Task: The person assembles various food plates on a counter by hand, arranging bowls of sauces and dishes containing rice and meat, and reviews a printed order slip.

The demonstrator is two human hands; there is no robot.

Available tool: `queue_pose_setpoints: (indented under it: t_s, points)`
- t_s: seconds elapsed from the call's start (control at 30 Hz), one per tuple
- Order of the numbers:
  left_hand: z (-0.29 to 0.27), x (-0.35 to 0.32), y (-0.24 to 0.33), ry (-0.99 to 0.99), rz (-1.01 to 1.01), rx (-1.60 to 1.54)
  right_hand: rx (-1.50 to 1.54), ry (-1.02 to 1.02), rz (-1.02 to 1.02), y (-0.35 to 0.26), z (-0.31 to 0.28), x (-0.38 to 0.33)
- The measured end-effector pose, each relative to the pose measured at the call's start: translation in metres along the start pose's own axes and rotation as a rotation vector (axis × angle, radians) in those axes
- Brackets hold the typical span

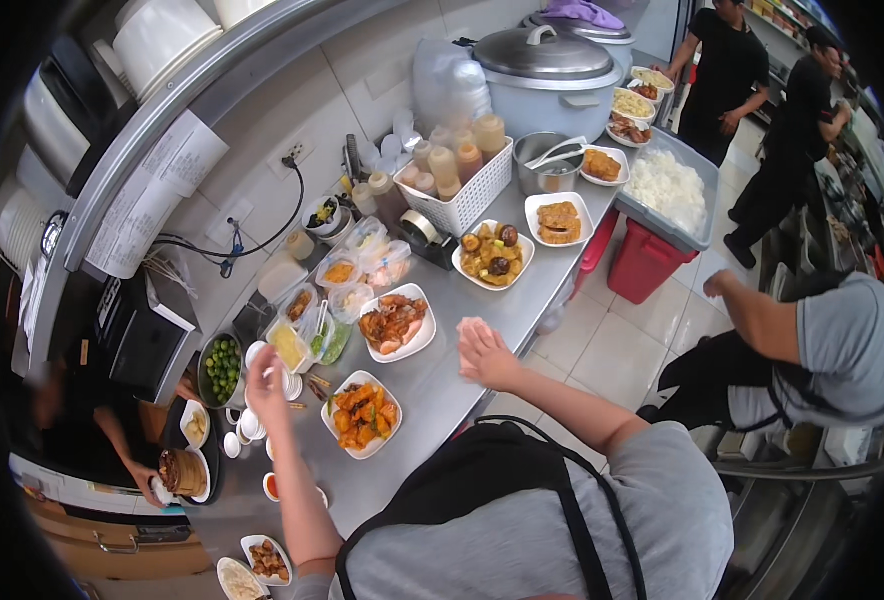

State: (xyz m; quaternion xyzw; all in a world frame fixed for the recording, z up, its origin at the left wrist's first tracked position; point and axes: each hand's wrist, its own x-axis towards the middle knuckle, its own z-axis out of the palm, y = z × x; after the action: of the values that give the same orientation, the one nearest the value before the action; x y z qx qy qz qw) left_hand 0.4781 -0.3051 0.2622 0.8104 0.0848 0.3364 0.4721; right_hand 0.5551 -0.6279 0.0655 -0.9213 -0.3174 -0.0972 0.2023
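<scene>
My left hand (264, 385) is raised above the counter beside the small white dishes (292, 383), its fingers loosely apart with nothing visible in them. Near the counter's front edge, my right hand (492, 362) presses on what looks like a folded pale pink cloth (471, 332). Between my hands stand a square white plate of browned meat pieces (392, 318) and a white bowl of orange-sauced chunks (362, 414). Beyond my right hand, another white bowl holds yellowish stew with dark mushrooms (494, 256).
Clear containers (347, 272), a white basket of sauce bottles (459, 195) and a large lidded pot (547, 85) line the wall. A rice tub (667, 195) stands at the far end. Co-workers stand at right; another person's hand (147, 485) touches a bamboo steamer (177, 475) at left.
</scene>
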Motion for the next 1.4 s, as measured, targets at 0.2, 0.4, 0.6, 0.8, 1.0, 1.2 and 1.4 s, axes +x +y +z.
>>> queue_pose_setpoints:
  t_s: [0.2, 0.4, 0.6, 0.8, 1.0, 1.2, 1.4]
  points:
    - [-0.057, 0.043, 0.024, 0.31, -0.018, -0.082, -0.046, 0.202, -0.043, 0.016, 0.035, 0.054]
    - [-0.085, 0.08, 0.037, 0.47, 0.048, -0.124, -0.06, 0.126, -0.012, 0.003, 0.016, 0.092]
    - [-0.097, 0.123, 0.06, 0.485, 0.182, -0.273, -0.043, 0.211, -0.04, 0.004, 0.053, 0.043]
    - [-0.096, 0.153, 0.073, 0.388, 0.234, -0.384, 0.111, 0.183, -0.143, -0.023, 0.027, -0.015]
    - [-0.088, 0.166, 0.086, 0.272, 0.279, -0.505, 1.063, -0.148, 0.393, -0.015, 0.033, -0.06]
    - [-0.087, 0.143, 0.104, 0.169, 0.103, -0.653, 0.605, 0.045, 0.188, -0.016, -0.034, -0.011]
    - [-0.088, 0.141, 0.107, 0.142, 0.104, -0.76, -0.008, 0.06, -0.026, 0.001, 0.029, 0.029]
